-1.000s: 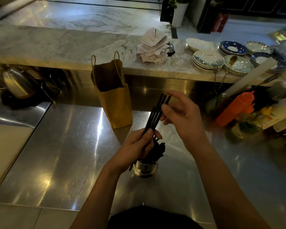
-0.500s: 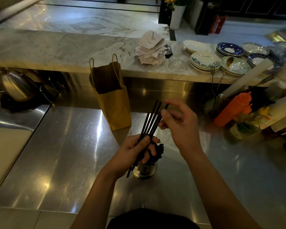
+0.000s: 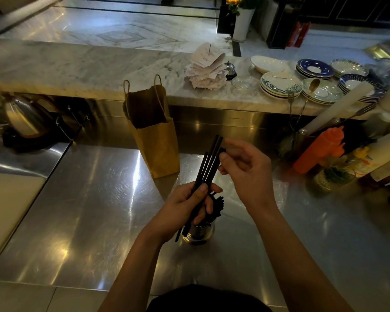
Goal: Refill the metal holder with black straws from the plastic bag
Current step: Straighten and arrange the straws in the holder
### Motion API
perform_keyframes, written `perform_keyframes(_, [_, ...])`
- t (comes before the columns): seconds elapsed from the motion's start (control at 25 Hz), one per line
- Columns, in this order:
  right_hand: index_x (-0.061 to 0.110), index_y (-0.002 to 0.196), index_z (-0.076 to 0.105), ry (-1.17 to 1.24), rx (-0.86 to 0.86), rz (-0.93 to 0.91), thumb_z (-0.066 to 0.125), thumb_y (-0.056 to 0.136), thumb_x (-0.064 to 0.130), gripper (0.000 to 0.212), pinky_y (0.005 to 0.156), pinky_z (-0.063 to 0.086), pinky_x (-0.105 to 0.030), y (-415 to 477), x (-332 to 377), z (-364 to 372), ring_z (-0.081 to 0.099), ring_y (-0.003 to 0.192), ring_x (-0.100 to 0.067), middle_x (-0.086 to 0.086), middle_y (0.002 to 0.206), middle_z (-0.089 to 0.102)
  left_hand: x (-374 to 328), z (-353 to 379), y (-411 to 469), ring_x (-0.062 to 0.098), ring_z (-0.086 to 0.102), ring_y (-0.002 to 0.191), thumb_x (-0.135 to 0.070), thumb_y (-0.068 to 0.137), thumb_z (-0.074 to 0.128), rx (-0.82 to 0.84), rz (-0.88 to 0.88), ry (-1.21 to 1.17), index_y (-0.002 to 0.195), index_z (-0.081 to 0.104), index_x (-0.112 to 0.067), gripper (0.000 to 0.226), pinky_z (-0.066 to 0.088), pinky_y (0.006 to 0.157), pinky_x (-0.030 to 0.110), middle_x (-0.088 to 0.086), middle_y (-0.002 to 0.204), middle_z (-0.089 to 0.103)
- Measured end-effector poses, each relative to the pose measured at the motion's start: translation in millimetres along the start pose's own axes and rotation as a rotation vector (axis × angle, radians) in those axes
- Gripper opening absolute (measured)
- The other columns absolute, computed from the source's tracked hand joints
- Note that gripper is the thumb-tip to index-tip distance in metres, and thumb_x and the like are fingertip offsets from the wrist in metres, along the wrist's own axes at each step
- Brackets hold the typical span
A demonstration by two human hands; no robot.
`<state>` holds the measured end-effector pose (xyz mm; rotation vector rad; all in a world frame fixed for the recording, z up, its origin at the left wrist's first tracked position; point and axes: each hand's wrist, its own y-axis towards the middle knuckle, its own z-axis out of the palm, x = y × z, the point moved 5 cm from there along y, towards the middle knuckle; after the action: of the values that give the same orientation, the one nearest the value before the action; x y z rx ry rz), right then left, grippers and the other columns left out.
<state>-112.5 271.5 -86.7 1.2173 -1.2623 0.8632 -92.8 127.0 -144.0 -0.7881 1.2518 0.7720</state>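
Observation:
My left hand (image 3: 185, 206) grips a bundle of several black straws (image 3: 208, 164), which lean up and to the right above the metal holder (image 3: 198, 234). The holder stands on the steel counter directly under that hand and holds more black straws (image 3: 217, 204). My right hand (image 3: 245, 172) is at the upper ends of the bundle, with thumb and forefinger pinching the tip of one straw. No plastic bag shows in this view.
A brown paper bag (image 3: 154, 140) stands behind the holder. A kettle (image 3: 25, 117) sits at the left. An orange squeeze bottle (image 3: 318, 149), other bottles and cutlery crowd the right. Stacked plates (image 3: 279, 85) and a spike of receipts (image 3: 206, 68) rest on the marble ledge.
The straw bundle in my left hand has tilted more upright and fanned out. My right hand has shifted slightly right at the straw tips.

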Motion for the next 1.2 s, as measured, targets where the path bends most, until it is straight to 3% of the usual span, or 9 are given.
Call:
perform_keyframes(0.24, [0.009, 0.094, 0.069, -0.076, 0.006, -0.036, 0.067, 0.088, 0.008, 0.007, 0.065, 0.054, -0.019, -0.4, 2.6, 0.1, 0.069, 0.069, -0.010, -0.001, 0.082, 0.071, -5.3, 0.1, 4.1, 0.008, 0.039, 0.043, -0.022, 0.105, 0.033, -0.022, -0.008, 0.048, 0.108, 0.062, -0.010, 0.032, 0.037, 0.051, 0.023, -0.006, 0.054, 0.055])
perform_keyframes(0.44, [0.010, 0.099, 0.069, -0.035, -0.047, -0.033, 0.066, 0.089, 0.009, 0.011, 0.063, 0.053, -0.018, 5.0, 5.7, -4.0, 0.070, 0.069, -0.010, -0.003, 0.084, 0.072, -4.1, -2.1, 6.5, 0.010, 0.036, 0.044, -0.026, 0.103, 0.037, -0.017, -0.001, 0.015, 0.110, 0.064, -0.012, 0.031, 0.032, 0.045, 0.020, -0.002, 0.061, 0.051])
perform_keyframes(0.68, [0.026, 0.093, 0.068, -0.088, -0.038, 0.002, 0.070, 0.085, 0.011, 0.017, 0.073, 0.058, -0.031, 7.7, 4.1, -9.0, 0.070, 0.081, -0.009, 0.005, 0.085, 0.073, -3.1, -3.0, 5.3, 0.008, 0.037, 0.042, -0.021, 0.105, 0.035, -0.028, 0.013, 0.052, 0.114, 0.062, -0.006, 0.032, 0.033, 0.046, 0.021, -0.004, 0.060, 0.053])
perform_keyframes(0.88, [0.022, 0.094, 0.065, -0.043, -0.180, -0.012, 0.065, 0.088, 0.007, 0.017, 0.072, 0.055, -0.020, 17.7, 12.9, -27.2, 0.065, 0.081, -0.001, 0.007, 0.088, 0.068, -0.8, -2.0, 3.9, 0.008, 0.038, 0.045, -0.024, 0.103, 0.039, -0.006, 0.005, 0.069, 0.112, 0.065, -0.011, 0.031, 0.035, 0.046, 0.016, -0.001, 0.062, 0.052])
perform_keyframes(1.04, [0.020, 0.100, 0.065, 0.081, -0.454, 0.060, 0.057, 0.093, 0.007, 0.017, 0.075, 0.054, -0.023, 32.0, 4.0, -72.0, 0.063, 0.088, -0.012, 0.000, 0.099, 0.065, 2.1, -10.7, 2.9, 0.005, 0.035, 0.047, -0.027, 0.101, 0.041, -0.056, -0.045, 0.091, 0.113, 0.066, -0.008, 0.034, 0.032, 0.047, 0.016, -0.002, 0.060, 0.041])
perform_keyframes(1.2, [0.015, 0.102, 0.067, 0.181, -0.670, 0.075, 0.053, 0.096, 0.010, 0.016, 0.078, 0.054, -0.022, 27.6, -12.5, -101.8, 0.066, 0.083, -0.006, -0.001, 0.103, 0.064, 3.3, -27.7, 1.5, 0.007, 0.031, 0.050, -0.029, 0.100, 0.041, -0.176, -0.046, 0.045, 0.114, 0.064, -0.008, 0.034, 0.029, 0.047, 0.019, -0.003, 0.061, 0.036])
